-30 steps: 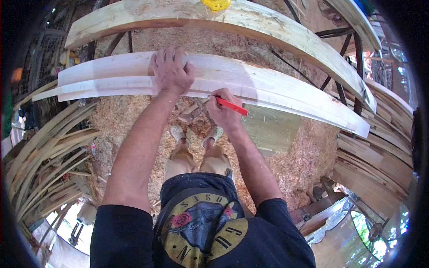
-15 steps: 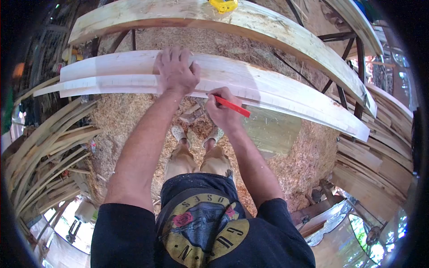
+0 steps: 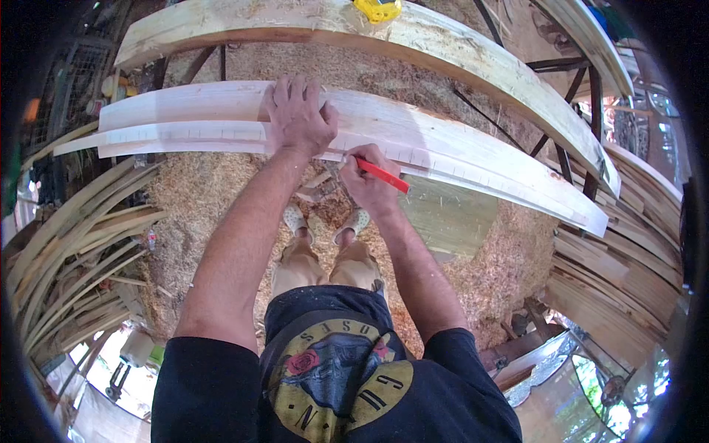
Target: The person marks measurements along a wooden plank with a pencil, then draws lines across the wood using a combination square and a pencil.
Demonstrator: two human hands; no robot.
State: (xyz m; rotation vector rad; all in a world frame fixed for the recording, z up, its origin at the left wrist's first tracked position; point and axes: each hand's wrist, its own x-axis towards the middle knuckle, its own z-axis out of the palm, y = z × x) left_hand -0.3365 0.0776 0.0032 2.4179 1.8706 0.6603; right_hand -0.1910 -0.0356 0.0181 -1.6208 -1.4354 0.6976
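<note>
A long pale board (image 3: 384, 125) spans the view from left to right, with a thin strip (image 3: 192, 134) bearing small marks along its near edge. My left hand (image 3: 299, 122) lies on the board and strip with its fingers spread. Just right of it, at the near edge of the strip, my right hand (image 3: 369, 177) is closed round a flat red pencil (image 3: 384, 176). The pencil's red end points to the right; its tip is hidden by the hand.
Beyond the board stands a second thick beam (image 3: 443, 52) with a yellow tool (image 3: 378, 9) on it. Curved strips (image 3: 74, 251) are stacked at the left, more planks (image 3: 613, 273) at the right. Shavings (image 3: 214, 192) and a flat panel (image 3: 447, 214) lie below.
My left hand has slid a little to the right along the board. My right hand keeps the red pencil at nearly the same place. The yellow tool appears farther right and higher.
</note>
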